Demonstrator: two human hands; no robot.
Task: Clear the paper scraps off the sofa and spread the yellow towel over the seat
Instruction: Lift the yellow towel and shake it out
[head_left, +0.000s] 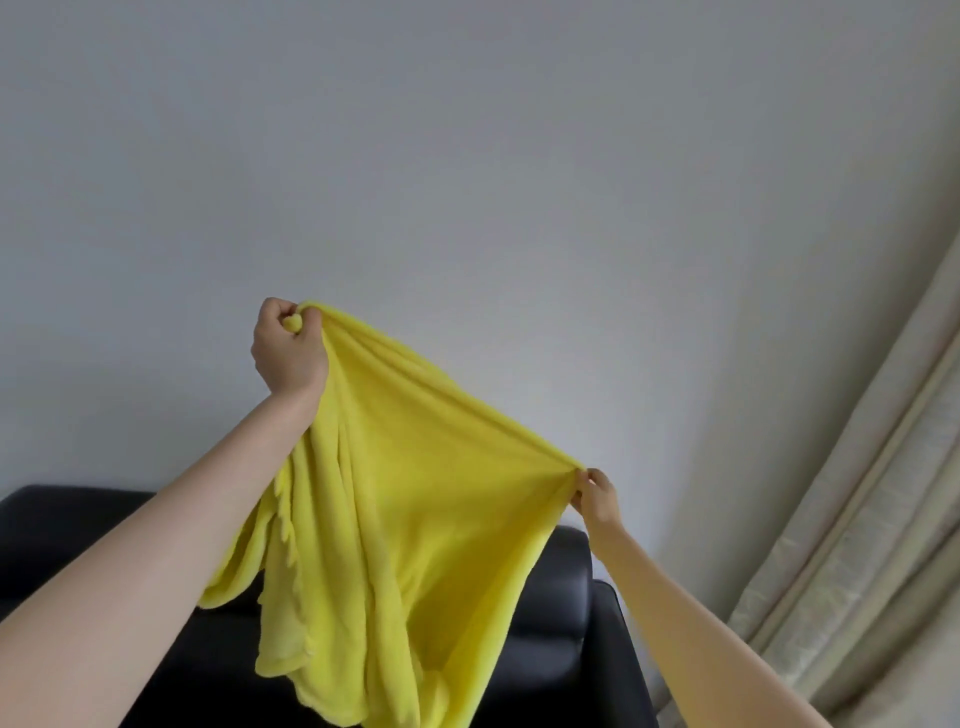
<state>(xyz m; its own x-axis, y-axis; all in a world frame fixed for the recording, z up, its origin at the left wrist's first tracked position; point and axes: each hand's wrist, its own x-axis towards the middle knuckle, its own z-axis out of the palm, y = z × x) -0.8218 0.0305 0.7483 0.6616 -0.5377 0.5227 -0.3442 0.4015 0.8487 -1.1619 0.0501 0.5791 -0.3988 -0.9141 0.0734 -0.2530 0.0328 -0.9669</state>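
The yellow towel (410, 525) hangs in the air in front of me, stretched along its top edge between both hands. My left hand (285, 345) grips one corner high up, in a fist. My right hand (595, 496) pinches the other corner, lower and to the right. The cloth droops in folds over the black sofa (566, 623), whose backrest and right arm show behind and below it. The seat is mostly hidden by the towel and my arms. No paper scraps are visible.
A plain grey wall (467, 156) fills the upper view behind the sofa. Pale beige curtains (857, 545) hang at the right, close to the sofa's right arm.
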